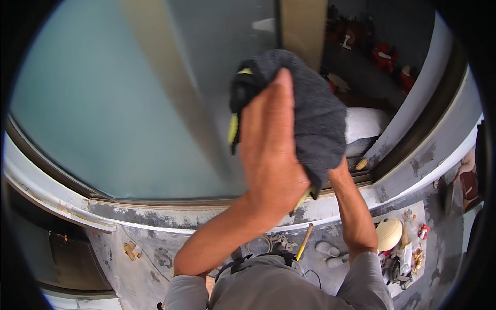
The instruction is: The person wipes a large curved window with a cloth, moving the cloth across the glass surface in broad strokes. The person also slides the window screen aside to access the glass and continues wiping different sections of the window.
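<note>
A dark grey cloth [316,116] with yellow-green edging is bunched up in front of the window, at about the middle of the view. My left hand [273,143] grips its left part, fingers pointing up, slightly blurred. Behind the cloth my right hand is hidden; only the wrist [339,172] shows below its lower right edge, so its grip cannot be made out. Beyond the hands stands a large sliding glass pane [128,128] with a brownish frame upright [304,35]. Whether the cloth touches the glass is unclear.
Right of the pane, the opening shows a room with a white fan [347,40]. A corn cob [361,164] lies by the track. Below are the worn sill [155,215], a yellow-handled tool [304,242], pale clogs [327,248] and a cluttered white tabletop [420,217]. Part of a person [468,164] shows far right.
</note>
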`<state>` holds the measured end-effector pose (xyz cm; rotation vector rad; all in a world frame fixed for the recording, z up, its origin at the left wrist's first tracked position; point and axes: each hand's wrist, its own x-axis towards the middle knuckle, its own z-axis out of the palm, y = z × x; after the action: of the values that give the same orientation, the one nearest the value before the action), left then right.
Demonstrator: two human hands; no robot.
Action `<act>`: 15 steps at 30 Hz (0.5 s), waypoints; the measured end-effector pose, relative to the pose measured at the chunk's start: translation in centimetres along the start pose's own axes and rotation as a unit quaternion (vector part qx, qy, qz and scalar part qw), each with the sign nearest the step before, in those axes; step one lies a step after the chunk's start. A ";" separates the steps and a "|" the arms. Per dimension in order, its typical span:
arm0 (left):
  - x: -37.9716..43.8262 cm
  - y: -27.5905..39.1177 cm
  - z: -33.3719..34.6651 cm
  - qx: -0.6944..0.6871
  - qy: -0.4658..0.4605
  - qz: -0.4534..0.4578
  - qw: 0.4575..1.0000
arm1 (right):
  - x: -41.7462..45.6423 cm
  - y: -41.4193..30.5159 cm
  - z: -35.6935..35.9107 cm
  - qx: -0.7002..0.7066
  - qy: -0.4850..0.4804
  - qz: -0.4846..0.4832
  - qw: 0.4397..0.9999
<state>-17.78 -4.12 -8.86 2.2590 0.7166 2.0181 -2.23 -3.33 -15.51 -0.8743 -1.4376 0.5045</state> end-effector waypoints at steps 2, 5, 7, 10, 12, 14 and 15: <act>-0.1 0.8 1.8 -0.007 0.002 0.016 1.000 | -0.7 0.9 -0.7 -0.015 0.013 -0.013 1.000; -0.4 2.2 4.5 -0.046 -0.030 0.018 0.998 | -1.8 1.7 -2.3 -0.021 0.038 -0.012 0.999; 0.0 3.9 6.9 -0.108 -0.033 0.019 0.993 | -2.7 0.9 -5.0 -0.042 0.078 -0.009 0.996; -0.2 4.9 10.1 -0.136 -0.050 0.007 0.989 | -3.5 1.9 -7.6 -0.041 0.121 -0.009 0.992; 0.1 6.5 12.4 -0.168 -0.056 0.012 0.984 | -4.2 1.5 -10.3 -0.062 0.167 -0.011 0.984; -0.2 6.9 14.2 -0.148 -0.083 -0.004 0.985 | -3.9 2.3 -11.8 -0.063 0.189 -0.015 0.980; 0.0 7.9 15.5 -0.176 -0.073 -0.003 0.982 | -4.5 1.8 -13.4 -0.087 0.213 -0.020 0.973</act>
<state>-0.65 -6.86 -8.83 2.1615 0.3236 1.7809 10.72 -8.50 -18.62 -1.0208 -1.1102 0.1457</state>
